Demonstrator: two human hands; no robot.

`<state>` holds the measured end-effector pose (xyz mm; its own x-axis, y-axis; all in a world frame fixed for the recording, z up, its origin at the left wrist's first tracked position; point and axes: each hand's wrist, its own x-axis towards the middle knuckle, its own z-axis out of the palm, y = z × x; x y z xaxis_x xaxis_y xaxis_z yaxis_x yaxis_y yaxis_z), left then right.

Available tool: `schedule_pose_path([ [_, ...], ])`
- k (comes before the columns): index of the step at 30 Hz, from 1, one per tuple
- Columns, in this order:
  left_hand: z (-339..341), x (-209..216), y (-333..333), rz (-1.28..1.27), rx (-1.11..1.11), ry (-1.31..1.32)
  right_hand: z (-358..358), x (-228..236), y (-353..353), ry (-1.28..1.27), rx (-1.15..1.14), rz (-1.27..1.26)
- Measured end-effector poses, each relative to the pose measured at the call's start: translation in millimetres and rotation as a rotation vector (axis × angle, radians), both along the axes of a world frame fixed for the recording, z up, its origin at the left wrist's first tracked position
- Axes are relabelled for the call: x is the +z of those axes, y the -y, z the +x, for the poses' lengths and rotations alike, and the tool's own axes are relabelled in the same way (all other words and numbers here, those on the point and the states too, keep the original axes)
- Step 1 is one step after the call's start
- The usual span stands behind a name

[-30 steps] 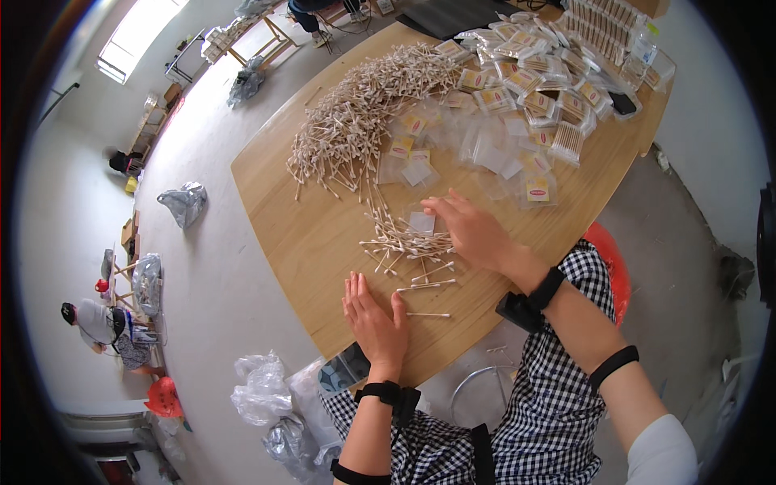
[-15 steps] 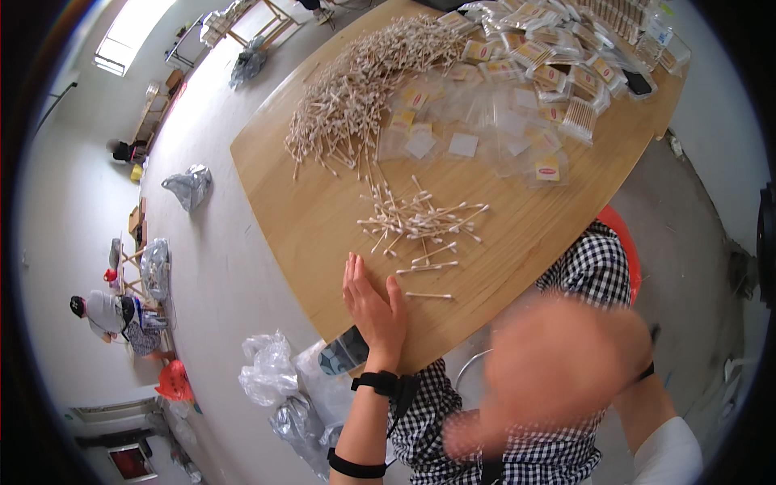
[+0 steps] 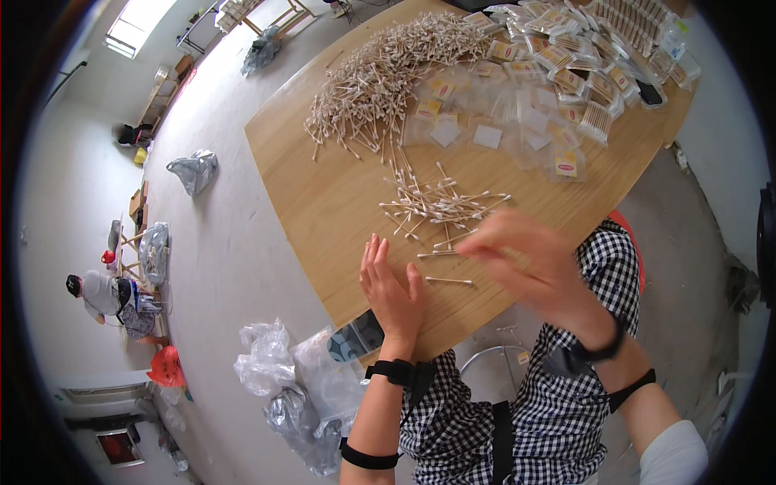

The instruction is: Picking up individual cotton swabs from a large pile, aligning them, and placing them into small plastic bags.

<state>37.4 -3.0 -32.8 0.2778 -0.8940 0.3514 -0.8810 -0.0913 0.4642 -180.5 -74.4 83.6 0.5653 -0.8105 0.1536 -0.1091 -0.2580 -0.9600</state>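
Observation:
My left hand (image 3: 394, 301) rests flat at the table's near left edge, fingers stretched out and holding nothing. Beside its thumb lies a single cotton swab (image 3: 451, 281). My right hand (image 3: 540, 267) hovers over the wooden table (image 3: 307, 230), its fingertips bent down close to a few loose swabs; blur hides whether anything is between them. Just beyond both hands spreads a small loose heap of cotton swabs (image 3: 432, 200). A much bigger swab pile (image 3: 380, 81) covers the far left of the table.
Clear bags with white cards (image 3: 487, 137) lie mid-table, and filled swab packs (image 3: 570, 61) are piled at the far right. A dark patterned object (image 3: 356, 335) sits by my left wrist. Plastic bags (image 3: 271, 360) lie on the floor. Another person (image 3: 105, 295) is far off at left.
My right hand has swung up from near my lap to the loose swabs. The left hand stays flat on the table. The whole view has shifted slightly.

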Motion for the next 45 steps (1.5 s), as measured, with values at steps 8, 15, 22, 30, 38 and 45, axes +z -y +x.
schedule_pose_path([
  [8,-12,4,10,-0.123,-0.054,-0.143,23,-93,1,-0.571,-0.103,-0.795],
  [15,-13,12,8,-0.015,-0.085,-0.199,6,-104,26,-0.495,-0.21,-0.703],
  [22,-16,23,41,0.062,-0.078,-0.277,2,-99,32,-0.566,-0.197,-0.738],
  [30,-13,15,56,0.059,-0.071,-0.105,2,-101,46,-0.532,-0.301,-0.724],
  [38,-24,25,2,0.161,-0.038,-0.257,-1,-96,36,-0.517,-0.185,-0.694],
  [45,-31,34,7,0.099,-0.249,0.134,1,-103,39,-0.565,-0.223,-0.658],
])
